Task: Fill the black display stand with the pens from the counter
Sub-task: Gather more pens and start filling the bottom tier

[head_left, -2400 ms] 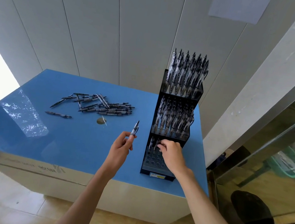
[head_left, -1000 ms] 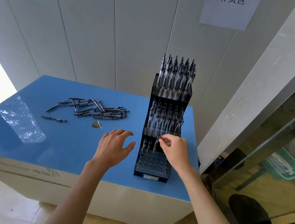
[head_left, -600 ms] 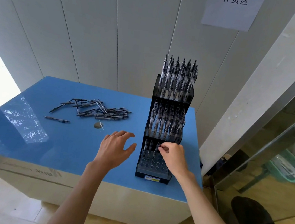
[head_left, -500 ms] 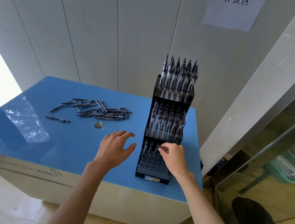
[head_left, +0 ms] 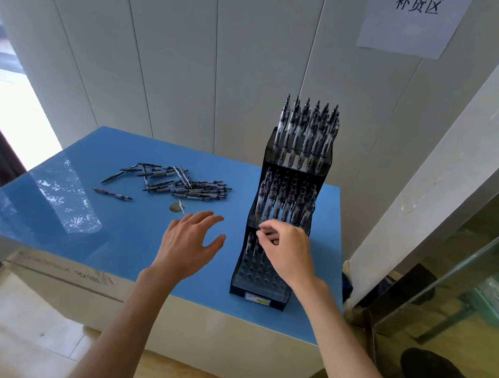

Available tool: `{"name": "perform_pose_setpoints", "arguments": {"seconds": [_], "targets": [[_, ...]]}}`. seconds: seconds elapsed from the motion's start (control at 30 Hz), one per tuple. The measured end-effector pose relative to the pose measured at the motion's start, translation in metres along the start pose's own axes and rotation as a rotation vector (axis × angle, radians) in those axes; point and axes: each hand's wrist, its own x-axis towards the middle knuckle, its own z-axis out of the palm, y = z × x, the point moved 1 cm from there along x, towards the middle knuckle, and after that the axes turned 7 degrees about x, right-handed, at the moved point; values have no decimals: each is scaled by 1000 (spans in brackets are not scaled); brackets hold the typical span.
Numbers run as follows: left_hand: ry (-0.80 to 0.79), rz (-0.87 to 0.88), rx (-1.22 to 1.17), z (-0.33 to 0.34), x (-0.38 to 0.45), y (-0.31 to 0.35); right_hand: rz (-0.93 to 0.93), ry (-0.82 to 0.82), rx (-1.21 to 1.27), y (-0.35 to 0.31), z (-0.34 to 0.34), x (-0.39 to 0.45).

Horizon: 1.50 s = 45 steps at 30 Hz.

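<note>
The black three-tier display stand (head_left: 258,296) stands at the right end of the blue counter (head_left: 87,232). Its top and middle tiers are full of upright pens; the bottom tier has a few pens in its back row and several bare holes in front. My right hand (head_left: 288,257) is over the bottom tier and pinches the top of a pen (head_left: 256,245) standing in that back row. My left hand (head_left: 187,244) hovers just left of the stand, fingers spread, holding nothing. A pile of loose pens (head_left: 180,184) lies on the counter behind it.
A single pen (head_left: 112,194) lies apart to the left of the pile, and a small round object (head_left: 174,207) sits just in front of it. White panelled wall stands behind, with a paper sign (head_left: 413,21). A glass partition (head_left: 467,260) is at the right.
The pen that my left hand held up 2.4 s ago is gone from it; that hand now hovers spread and bare. My right hand stays at the bottom tier, pinching a pen.
</note>
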Motion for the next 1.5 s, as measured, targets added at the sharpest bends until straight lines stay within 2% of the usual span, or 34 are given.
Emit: {"name": "perform_pose_setpoints", "arguments": {"seconds": [0.33,0.53,0.7,1.1,1.33,1.5], "targets": [[82,-190,121,-38,-38,-42,-172,-223,-125,-43,41,12],[86,-320,178,-63,-62,-103,-213,-295,-171,-74,90,27],[86,-364,206,-79,-76,-170,-210,-315,-175,-108,142,42],[21,-340,190,-95,-77,-354,-79,-285,-214,-180,270,70],[-25,-318,154,-94,-49,-433,34,-242,-233,-186,316,88],[-63,-249,142,-76,1,-470,100,-209,-254,-174,348,120]]}}
